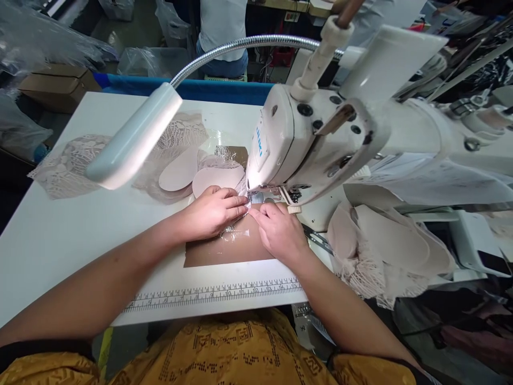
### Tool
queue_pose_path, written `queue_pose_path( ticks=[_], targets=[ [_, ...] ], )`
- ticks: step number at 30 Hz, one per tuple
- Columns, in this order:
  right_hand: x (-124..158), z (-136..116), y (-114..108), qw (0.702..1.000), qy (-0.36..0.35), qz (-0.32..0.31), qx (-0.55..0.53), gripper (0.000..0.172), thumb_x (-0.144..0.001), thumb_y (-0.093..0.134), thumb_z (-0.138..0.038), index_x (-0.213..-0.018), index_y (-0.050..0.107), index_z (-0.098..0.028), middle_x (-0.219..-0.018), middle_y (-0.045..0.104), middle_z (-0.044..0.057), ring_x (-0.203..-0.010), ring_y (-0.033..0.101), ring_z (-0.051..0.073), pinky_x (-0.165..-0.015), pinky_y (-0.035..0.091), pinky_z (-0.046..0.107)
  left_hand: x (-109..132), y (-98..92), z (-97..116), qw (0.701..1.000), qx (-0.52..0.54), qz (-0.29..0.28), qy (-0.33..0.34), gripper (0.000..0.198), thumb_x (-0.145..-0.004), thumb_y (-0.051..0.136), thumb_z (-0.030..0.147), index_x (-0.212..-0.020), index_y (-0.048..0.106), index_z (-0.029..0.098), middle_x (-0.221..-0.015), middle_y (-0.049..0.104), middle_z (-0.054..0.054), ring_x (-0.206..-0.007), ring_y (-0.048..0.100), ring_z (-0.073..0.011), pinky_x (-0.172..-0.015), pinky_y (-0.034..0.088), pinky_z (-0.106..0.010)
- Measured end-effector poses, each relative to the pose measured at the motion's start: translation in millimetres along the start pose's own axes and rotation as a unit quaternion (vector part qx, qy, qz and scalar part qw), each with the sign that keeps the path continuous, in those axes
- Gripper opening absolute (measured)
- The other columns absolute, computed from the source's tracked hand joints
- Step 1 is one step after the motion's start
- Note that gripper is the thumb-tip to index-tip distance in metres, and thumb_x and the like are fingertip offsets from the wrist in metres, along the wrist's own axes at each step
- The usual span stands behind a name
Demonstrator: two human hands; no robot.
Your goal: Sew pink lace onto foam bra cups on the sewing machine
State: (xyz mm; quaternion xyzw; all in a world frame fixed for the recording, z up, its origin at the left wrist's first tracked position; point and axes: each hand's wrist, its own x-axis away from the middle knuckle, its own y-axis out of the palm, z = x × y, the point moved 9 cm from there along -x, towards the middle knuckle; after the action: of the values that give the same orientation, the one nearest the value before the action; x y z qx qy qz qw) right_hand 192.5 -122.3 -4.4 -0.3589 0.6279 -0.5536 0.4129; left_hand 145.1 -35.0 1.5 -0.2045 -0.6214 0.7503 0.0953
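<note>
A pale pink lace bra piece with smooth padded cups [218, 181] lies under the head of a white sewing machine [276, 139]. My left hand [214, 213] is closed on its lace edge, fingers pressed together just left of the needle area. From the right, my right hand [280, 230] pinches the same edge between thumb and fingers, close in front of the presser foot. The two hands' fingertips almost meet there. Beneath them is a brown taped sheet [224, 254] on the white table. My fingers hide the exact stitching spot.
More lace pieces [76, 163] lie at the left of the table. A lamp [136, 136] on a bendy neck hangs over them. Padded lace cups [390, 240] are heaped at the right, beyond black-handled scissors or snips [318, 238]. A ruler strip [224, 294] runs along the front edge.
</note>
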Motion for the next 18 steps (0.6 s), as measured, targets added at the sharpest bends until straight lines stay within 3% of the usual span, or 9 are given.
queue_pose_path(
  ticks=[7,18],
  targets=[
    [-4.5,2.9,0.3,0.999,0.017,0.039,-0.001,0.038,-0.089,0.048,-0.013,-0.122,0.065,-0.021,-0.088,0.064,0.009,-0.080,0.049,0.022,-0.062,0.031,0.034,-3.3,-1.0,-7.0,1.000,-0.015,0.005,-0.026,0.036,-0.096,0.042,0.020,-0.129,0.057,0.015,-0.138,0.055,-0.009,-0.118,0.051,-0.0286,-0.089,0.041,-0.044],
    [-1.1,8.0,-3.4,0.997,0.015,0.066,-0.043,0.036,-0.090,0.047,-0.013,-0.117,0.068,-0.024,-0.087,0.064,0.005,-0.077,0.051,0.019,-0.066,0.032,0.031,-4.3,-4.0,-13.6,0.997,-0.028,0.016,-0.065,0.039,-0.099,0.035,0.026,-0.130,0.057,0.015,-0.136,0.055,-0.012,-0.118,0.050,-0.0294,-0.087,0.040,-0.045]
  ],
)
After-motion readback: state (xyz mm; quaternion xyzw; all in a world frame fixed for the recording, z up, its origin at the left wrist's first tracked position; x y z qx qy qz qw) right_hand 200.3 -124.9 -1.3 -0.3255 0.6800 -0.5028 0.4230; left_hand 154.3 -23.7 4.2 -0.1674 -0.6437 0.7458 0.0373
